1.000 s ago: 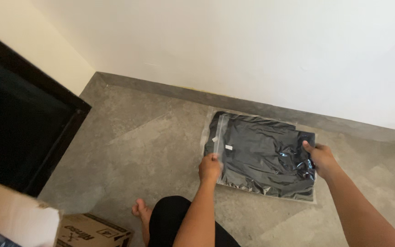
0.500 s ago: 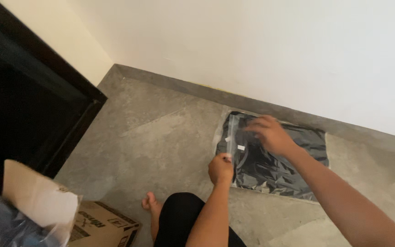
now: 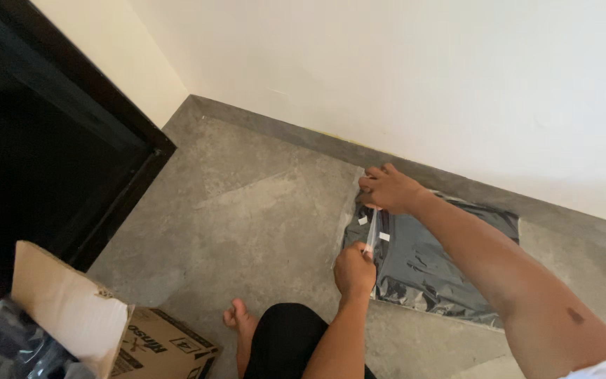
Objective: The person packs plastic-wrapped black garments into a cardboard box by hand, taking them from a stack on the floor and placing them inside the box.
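Observation:
A clear plastic bag (image 3: pixel 435 270) holding a folded dark grey garment lies flat on the grey floor by the wall. My left hand (image 3: pixel 354 269) pinches the near end of the bag's flap edge (image 3: pixel 372 235). My right hand (image 3: pixel 388 189) reaches across and pinches the far end of the same flap, near the wall. The flap is raised a little between the two hands. My forearm covers part of the bag.
An open cardboard box (image 3: pixel 85 330) with dark bagged items stands at the lower left. A black door frame (image 3: pixel 71 133) runs along the left. My bare foot (image 3: pixel 238 321) and dark-clothed knee (image 3: pixel 289 337) rest on the floor. A white wall (image 3: pixel 422 84) rises behind the bag.
My right hand has moved from the bag's right edge across to its left flap, at the far corner. The left hand stays on the flap. The view has shifted left and down.

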